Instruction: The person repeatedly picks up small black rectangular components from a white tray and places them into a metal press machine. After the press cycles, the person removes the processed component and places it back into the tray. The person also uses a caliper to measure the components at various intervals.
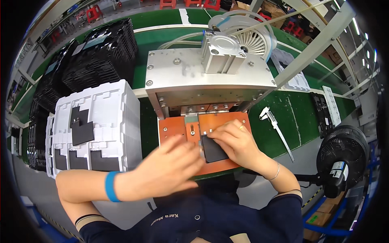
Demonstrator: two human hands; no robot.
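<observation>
A thin black flat part [213,150] lies on the orange plate [178,130] of a small metal press [210,87]. My right hand [237,141] is at this part, its fingers drawn together in a pinch at the upper edge. To the left of the part, my left hand [172,164] hovers over the front of the plate, slightly blurred. Its fingers are loosely stretched, the thumb stands apart, and nothing shows in it. On top of the press sits a silver air cylinder [223,52].
A white tray stack [131,129] at the left holds several black parts [82,131]. Behind it rise black tray stacks [101,56]. A caliper [279,131] lies right of the press. There is a black fan [342,154] at far right and a white fan [251,40] behind the press.
</observation>
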